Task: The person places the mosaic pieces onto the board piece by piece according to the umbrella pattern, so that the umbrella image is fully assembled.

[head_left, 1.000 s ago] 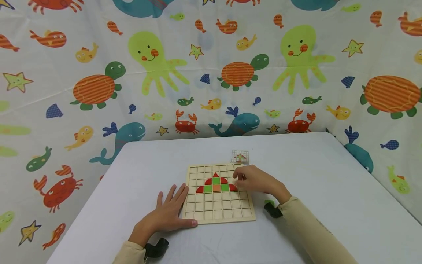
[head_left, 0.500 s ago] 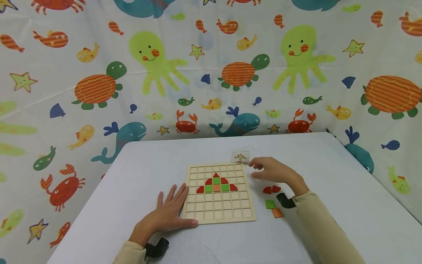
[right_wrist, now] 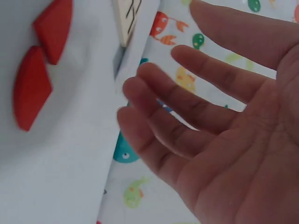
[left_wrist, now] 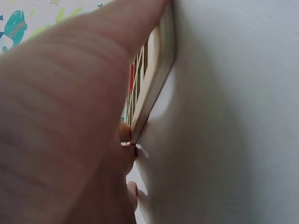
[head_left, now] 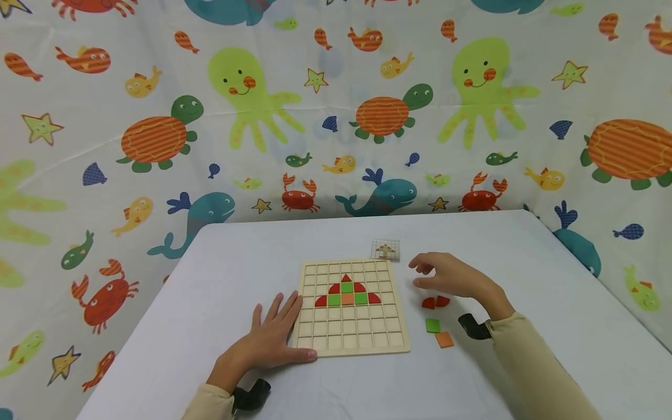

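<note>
A wooden grid board (head_left: pixel 349 341) lies on the white table, with red, green and orange pieces set in its cells in a stepped shape topped by a red triangle (head_left: pixel 346 278). My left hand (head_left: pixel 268 344) rests spread along the board's left edge, its thumb on the near corner. To the right of the board, my right hand (head_left: pixel 457 275) hovers above the table with relaxed fingers and holds nothing. Below it lie two red quarter-round pieces (right_wrist: pixel 33 88), a green square (head_left: pixel 433 325) and an orange square (head_left: pixel 444 339).
A small pattern card (head_left: pixel 385 249) lies behind the board near its far right corner. The white table (head_left: pixel 252 251) meets a curtain (head_left: pixel 325 157) printed with sea animals at the back.
My right hand has lifted off the board's right side and drawn back to the right, uncovering the red piece there and the loose pieces. The left hand stays in place.
</note>
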A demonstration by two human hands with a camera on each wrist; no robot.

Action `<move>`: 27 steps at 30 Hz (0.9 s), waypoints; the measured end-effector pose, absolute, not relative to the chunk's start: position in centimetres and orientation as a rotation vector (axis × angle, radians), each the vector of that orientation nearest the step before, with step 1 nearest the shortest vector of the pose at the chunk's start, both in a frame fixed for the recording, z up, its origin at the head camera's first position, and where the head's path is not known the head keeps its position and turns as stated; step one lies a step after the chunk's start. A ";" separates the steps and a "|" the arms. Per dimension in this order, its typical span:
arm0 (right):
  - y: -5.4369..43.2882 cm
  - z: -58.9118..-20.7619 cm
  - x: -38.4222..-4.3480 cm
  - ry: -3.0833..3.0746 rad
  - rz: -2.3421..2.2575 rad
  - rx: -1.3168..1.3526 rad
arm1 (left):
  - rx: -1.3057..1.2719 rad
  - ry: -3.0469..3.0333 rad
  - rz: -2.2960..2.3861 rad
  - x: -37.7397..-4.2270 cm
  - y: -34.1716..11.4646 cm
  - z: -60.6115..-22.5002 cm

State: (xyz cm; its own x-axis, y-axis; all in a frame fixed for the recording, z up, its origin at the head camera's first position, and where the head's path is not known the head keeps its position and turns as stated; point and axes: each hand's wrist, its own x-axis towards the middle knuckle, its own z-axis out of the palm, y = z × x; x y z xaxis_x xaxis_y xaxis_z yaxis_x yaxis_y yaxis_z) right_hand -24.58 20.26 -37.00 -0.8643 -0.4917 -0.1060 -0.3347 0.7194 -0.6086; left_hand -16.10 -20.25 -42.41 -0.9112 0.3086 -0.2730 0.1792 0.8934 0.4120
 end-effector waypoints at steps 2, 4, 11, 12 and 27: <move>20.6 -37.1 -24.1 2.656 -0.901 -0.661 | 0.363 2.731 0.541 -16.1 -20.3 -42.3; 20.9 -37.1 -23.5 2.640 -0.933 -0.678 | 0.366 2.734 0.546 -16.1 -20.2 -42.3; 21.5 -37.6 -22.0 2.569 -0.902 -0.810 | 0.365 2.734 0.547 -16.2 -20.3 -42.7; 21.4 -37.6 -21.8 2.561 -0.879 -0.802 | 0.363 2.734 0.544 -16.1 -20.4 -42.7; 20.2 -38.9 -20.6 2.559 -0.608 -0.724 | 0.362 2.735 0.542 -16.1 -20.4 -42.6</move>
State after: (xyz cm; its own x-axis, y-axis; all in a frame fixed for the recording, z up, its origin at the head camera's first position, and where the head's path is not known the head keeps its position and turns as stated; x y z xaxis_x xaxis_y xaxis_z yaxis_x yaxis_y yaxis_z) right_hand -20.62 20.19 -38.88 -0.7807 -0.5667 -0.2634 -0.3877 0.7698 -0.5070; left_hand -16.12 -20.37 -42.55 -0.9137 0.3060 -0.2675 0.1809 0.8955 0.4066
